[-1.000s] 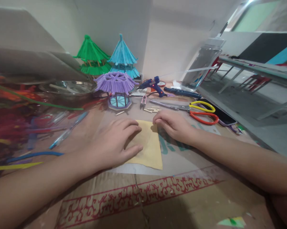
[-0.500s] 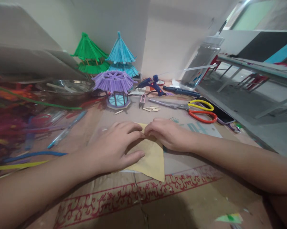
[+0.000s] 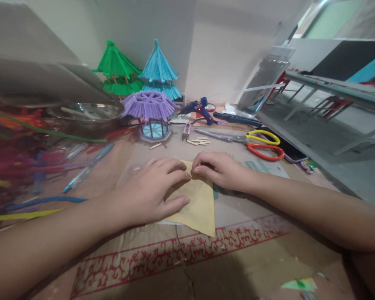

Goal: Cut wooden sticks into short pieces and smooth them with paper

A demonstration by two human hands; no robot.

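A yellow sheet (image 3: 197,208), like paper or sandpaper, lies on the work surface in front of me. My left hand (image 3: 156,187) rests on it palm down, fingers and thumb spread apart. At the sheet's upper right edge, my right hand (image 3: 218,168) is closed in a pinch, its fingertips close to the left fingertips. Whatever is between those fingers is too small and hidden to make out. Beyond the hands lie several short wooden sticks (image 3: 201,141) and one more single stick (image 3: 155,146).
Behind stand a purple pavilion model (image 3: 151,106), a green one (image 3: 117,66) and a blue one (image 3: 157,66). Scissors (image 3: 264,152), small snips (image 3: 186,131), a glue gun (image 3: 201,110), a phone (image 3: 287,146) and a plastic jar (image 3: 262,85) lie right; a metal bowl (image 3: 87,112) and pipe cleaners (image 3: 46,200) left.
My right hand has shifted slightly up, its thumb and fingers now turned so the pinch shows more. The left hand and yellow sheet have stayed in place.
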